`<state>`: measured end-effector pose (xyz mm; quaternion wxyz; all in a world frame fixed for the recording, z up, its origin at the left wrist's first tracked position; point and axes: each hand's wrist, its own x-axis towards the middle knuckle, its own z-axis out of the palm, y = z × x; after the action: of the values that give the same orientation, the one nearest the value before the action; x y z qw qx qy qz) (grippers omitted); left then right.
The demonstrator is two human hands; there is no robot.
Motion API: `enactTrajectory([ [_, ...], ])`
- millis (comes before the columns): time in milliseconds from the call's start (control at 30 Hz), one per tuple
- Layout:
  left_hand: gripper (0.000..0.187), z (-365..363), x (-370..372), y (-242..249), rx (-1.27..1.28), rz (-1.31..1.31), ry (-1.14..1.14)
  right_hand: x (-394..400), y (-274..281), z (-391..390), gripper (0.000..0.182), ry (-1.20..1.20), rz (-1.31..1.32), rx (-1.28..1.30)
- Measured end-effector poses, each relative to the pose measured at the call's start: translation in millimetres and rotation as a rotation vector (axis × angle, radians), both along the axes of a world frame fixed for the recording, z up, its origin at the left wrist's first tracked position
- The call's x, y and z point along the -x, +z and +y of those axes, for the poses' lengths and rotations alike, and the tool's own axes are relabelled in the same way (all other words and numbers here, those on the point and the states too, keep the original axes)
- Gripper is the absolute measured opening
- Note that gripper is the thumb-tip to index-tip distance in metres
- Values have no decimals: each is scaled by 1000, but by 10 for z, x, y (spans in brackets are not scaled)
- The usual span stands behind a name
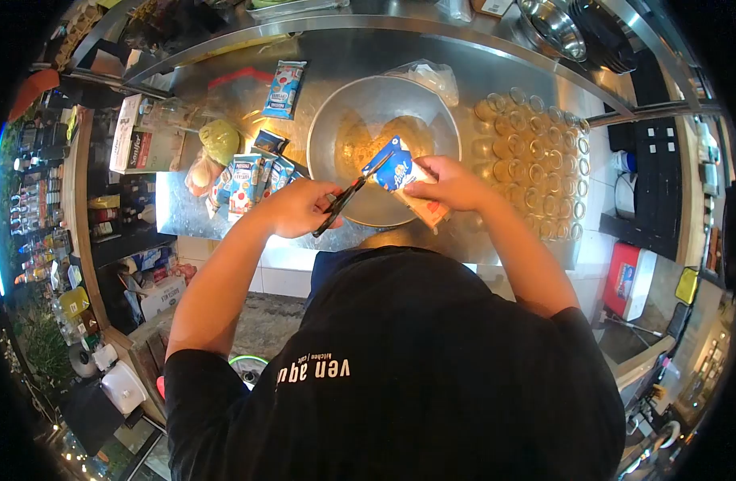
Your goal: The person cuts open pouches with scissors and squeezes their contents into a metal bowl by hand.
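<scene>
My left hand [294, 207] is closed around the handles of a pair of black scissors [340, 205]. Their blades reach up to the corner of a blue, white and orange packet [403, 178]. That packet is gripped by my right hand [448, 184], thumb on top, and tilts over the near side of a large metal bowl [326, 120]. Yellowish contents lie in the bottom of the bowl. To the left lie several blue-and-white packets [244, 186], and one more blue packet [284, 90] lies farther back.
Rows of small glass jars [536, 164] stand on the steel table [320, 50] at right. A clear plastic bag [433, 78] sits behind the bowl. At left are a green bundle [219, 142] and a white box [135, 134]. A shelf with metal bowls [550, 28] runs above the back.
</scene>
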<state>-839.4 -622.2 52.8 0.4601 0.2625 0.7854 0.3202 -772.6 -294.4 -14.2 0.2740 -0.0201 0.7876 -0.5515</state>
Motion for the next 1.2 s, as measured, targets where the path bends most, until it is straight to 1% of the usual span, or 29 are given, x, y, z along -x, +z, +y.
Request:
enactTrajectory([
  [33, 42, -44, 18, -2, -1, 0, 7, 36, 42, 15, 58, 7, 0, -1],
  [100, 38, -86, 57, 151, 219, 29, -106, 144, 182, 38, 58, 88, 113, -354],
  [167, 38, -213, 22, 179, 255, 2, -62, 238, 183, 59, 55, 89, 130, -355],
  [233, 38, -364, -46, 173, 288, -26, -20, 359, 134, 78, 51, 166, 105, -470],
  [267, 38, -457, -114, 116, 253, -39, 71, 436, 192, 40, 47, 165, -89, -533],
  [300, 37, -553, -186, 56, 220, -52, 164, 474, 167, 30, 47, 174, -89, -535],
  [367, 37, -742, -310, -74, 185, -72, 231, 554, 113, -3, 43, 215, 69, -656],
  [433, 38, -903, -450, -190, 108, -20, 360, 628, 138, -61, 43, 224, 82, -684],
  [467, 38, -926, -533, -185, 104, -22, 371, 668, 148, -81, 43, 235, 86, -732],
  [500, 39, -934, -623, -181, 142, -3, 458, 700, 151, -98, 43, 244, 89, -780],
  [533, 40, -931, -697, -179, 180, 16, 543, 727, 152, -112, 43, 253, 92, -783],
  [567, 40, -922, -756, -205, 176, 14, 551, 751, 155, -121, 45, 211, 75, -764],
  [600, 39, -909, -817, -257, 227, 55, 540, 768, 156, -127, 47, 169, 57, -745],
  [633, 38, -890, -879, -311, 279, 96, 528, 777, 112, -117, 47, 174, 59, -747],
  [700, 38, -813, -977, -486, 241, 113, 561, 782, 21, -82, 47, 86, 154, -618],
  [733, 39, -763, -1007, -649, 306, 230, 501, 809, 12, -68, 47, 91, 156, -622],
  [767, 39, -693, -1025, -778, 370, 347, 442, 841, 32, -70, 46, 129, 79, -630],
  [800, 42, -577, -1022, -845, 419, 388, 402, 854, 42, -71, 46, 164, 1, -637],
  [833, 42, -476, -1031, -909, 417, 392, 406, 848, 33, -71, 46, 164, 6, -639],
  [900, 66, -338, -1041, -1058, 504, 511, 327, 801, -127, -24, 46, 207, 78, -629],
  [933, 75, -323, -1046, -1132, 476, 510, 320, 800, -231, 0, 45, 203, 97, -659],
  [967, 75, -324, -1020, -1128, 471, 514, 319, 789, -232, 7, 45, 199, 100, -663],
  [1033, 58, -382, -967, -1100, 308, 439, 310, 731, -251, 15, 46, 117, 67, -615],
  [1067, 58, -417, -959, -1106, 307, 443, 304, 711, -183, -5, 46, 110, 67, -614],
  [1133, 43, -499, -974, -1149, 123, 643, 232, 678, -41, -36, 47, 84, -27, -557],
  [1167, 43, -548, -996, -1217, 123, 647, 224, 643, -37, -42, 47, 76, -26, -555],
  [1200, 36, -584, -1008, -1282, 72, 734, 257, 620, -42, -41, 47, 25, -40, -530],
])
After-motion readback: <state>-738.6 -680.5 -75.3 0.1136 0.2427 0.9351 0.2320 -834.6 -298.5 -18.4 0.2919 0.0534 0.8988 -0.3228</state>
